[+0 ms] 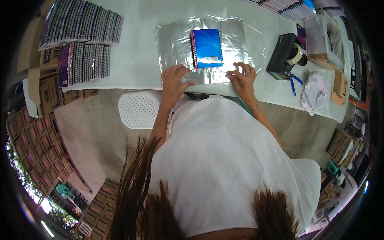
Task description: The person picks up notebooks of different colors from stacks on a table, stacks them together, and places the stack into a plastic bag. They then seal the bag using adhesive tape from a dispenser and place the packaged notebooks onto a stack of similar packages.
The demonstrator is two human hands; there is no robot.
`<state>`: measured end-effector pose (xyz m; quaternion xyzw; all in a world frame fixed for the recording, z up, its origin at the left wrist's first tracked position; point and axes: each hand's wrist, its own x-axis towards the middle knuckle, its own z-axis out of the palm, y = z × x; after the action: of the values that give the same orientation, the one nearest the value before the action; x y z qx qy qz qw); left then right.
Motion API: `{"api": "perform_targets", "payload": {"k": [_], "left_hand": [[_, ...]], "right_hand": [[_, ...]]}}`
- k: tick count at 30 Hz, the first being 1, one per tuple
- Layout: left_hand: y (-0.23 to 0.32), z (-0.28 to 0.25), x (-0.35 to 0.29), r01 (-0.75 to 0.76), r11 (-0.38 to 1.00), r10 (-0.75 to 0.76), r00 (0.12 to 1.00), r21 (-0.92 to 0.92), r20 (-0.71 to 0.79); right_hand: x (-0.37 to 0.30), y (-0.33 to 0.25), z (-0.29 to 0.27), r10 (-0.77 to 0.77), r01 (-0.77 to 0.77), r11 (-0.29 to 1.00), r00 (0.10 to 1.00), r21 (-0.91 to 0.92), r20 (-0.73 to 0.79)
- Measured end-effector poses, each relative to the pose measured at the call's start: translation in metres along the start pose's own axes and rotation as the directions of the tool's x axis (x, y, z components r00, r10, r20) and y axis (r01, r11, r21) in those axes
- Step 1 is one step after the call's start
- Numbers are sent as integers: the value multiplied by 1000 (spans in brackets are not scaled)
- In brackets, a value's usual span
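A small stack of spiral-bound notebooks [208,47] with a blue cover on top lies on a clear plastic sheet [173,43]. The sheet is spread on the table, glossy and wrinkled. At its near left corner is my left hand [174,80], thumb and fingers apart on the plastic. My right hand [244,80] rests at the near right part of the sheet, fingers bent and spread, with a gap between thumb and forefinger. Neither hand touches the notebooks, which sit between them and slightly farther away.
Rows of spiral notebooks [82,24] stand at the table's left. On the right are a black tape dispenser [282,56], blue-handled pliers or cutters [295,84] and crumpled white material [314,92]. More notebooks [286,8] lie far right. A white stool [139,110] stands below the table edge.
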<state>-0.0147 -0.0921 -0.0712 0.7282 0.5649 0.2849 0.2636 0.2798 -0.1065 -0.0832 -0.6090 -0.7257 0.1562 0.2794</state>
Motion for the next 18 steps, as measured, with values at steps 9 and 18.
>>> {"api": "perform_targets", "payload": {"k": [9,18], "left_hand": [[-11,-12,7,-74,996,78,995,55,-66],[-19,-18,7,30,998,-33,998,47,61]], "right_hand": [[13,-3,-5,92,-88,995,993,50,-76],[28,12,-14,222,-205,968,969,145,-107]]}}
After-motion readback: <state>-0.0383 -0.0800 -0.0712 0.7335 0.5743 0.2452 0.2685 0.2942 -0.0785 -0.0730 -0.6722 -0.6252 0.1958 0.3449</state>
